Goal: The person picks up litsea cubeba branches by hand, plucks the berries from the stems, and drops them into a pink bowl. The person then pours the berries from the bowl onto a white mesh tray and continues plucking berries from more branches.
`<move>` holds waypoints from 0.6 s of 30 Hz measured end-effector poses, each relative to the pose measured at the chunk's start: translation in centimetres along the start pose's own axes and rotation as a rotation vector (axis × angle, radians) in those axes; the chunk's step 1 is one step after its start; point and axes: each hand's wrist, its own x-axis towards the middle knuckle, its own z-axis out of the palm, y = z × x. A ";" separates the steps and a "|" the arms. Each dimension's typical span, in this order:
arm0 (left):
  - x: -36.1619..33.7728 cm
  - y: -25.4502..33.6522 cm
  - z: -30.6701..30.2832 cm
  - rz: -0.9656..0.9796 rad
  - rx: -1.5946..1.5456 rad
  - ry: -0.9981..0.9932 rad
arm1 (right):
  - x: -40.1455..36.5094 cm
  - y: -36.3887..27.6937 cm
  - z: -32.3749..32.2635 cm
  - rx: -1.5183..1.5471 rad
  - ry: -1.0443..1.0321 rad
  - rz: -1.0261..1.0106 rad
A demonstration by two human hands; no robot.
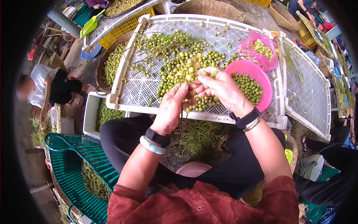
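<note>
My left hand [172, 106] is closed with thumb and fingers pinched on a thin stem, over the front part of a white mesh tray [138, 98]. Close beside it on the right, my right hand [219, 85] has its fingers pinched at the same bunch, near a small green leaf [213, 74]. Round green-yellow fruits [179, 71] lie loose under and behind both hands. Thin leafless twigs with fruits [160, 46] lie at the tray's back left. To the right of my right hand sits a pink bowl [266, 84] holding green fruits.
A pink plastic bag [244, 48] of fruits stands behind the bowl. A green basket [59, 149] and a white bin [89, 121] are at the left. One person [44, 84] sits at the far left; others are at the right edge. Cut stems [201, 136] lie below the tray.
</note>
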 end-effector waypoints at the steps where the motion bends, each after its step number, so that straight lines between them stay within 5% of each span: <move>1: 0.0 0.5 0.3 -0.019 -0.006 0.002 | -0.1 -0.3 0.0 -0.007 0.014 -0.024; 18: 2.5 4.1 1.8 0.028 0.295 -0.067 | 0.2 -2.6 -0.4 0.032 -0.037 -0.136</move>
